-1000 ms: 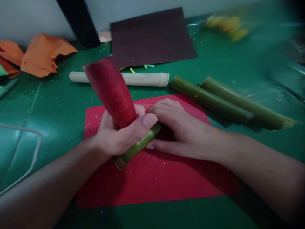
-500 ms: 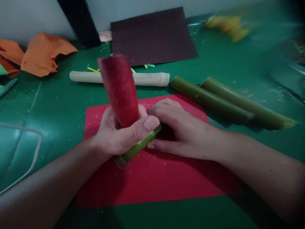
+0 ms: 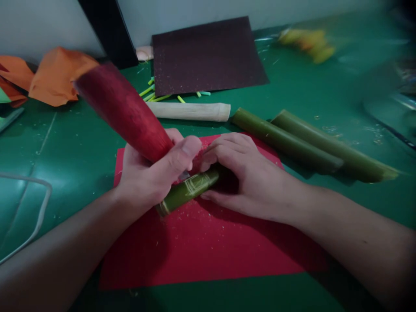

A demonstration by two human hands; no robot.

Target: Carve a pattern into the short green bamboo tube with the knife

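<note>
My left hand point(image 3: 152, 169) is closed around the thick red handle point(image 3: 126, 112) of a carving knife, which tilts up and to the left. A bit of its metal blade point(image 3: 184, 175) shows below my thumb, close to the bamboo; the rest is hidden. Under it lies a short green bamboo piece point(image 3: 178, 197) with pale lines cut into its skin. My right hand point(image 3: 247, 173) curls over the right end of this bamboo and grips it. Beneath both hands is a red sheet point(image 3: 208, 251) sprinkled with fine shavings.
Beyond my hands lie a pale peeled bamboo stick point(image 3: 201, 111) and two green bamboo lengths point(image 3: 289, 141). A dark sheet point(image 3: 208, 56) rests near the wall, with yellow-green strips point(image 3: 149, 93) beside it. Crumpled orange paper point(image 3: 55, 78) is at left; a yellow object point(image 3: 308, 43) is blurred.
The red handle has tipped over to the left, and my left hand has shifted slightly left and up. Cut lines on the green bamboo now show. My right hand keeps its grip.
</note>
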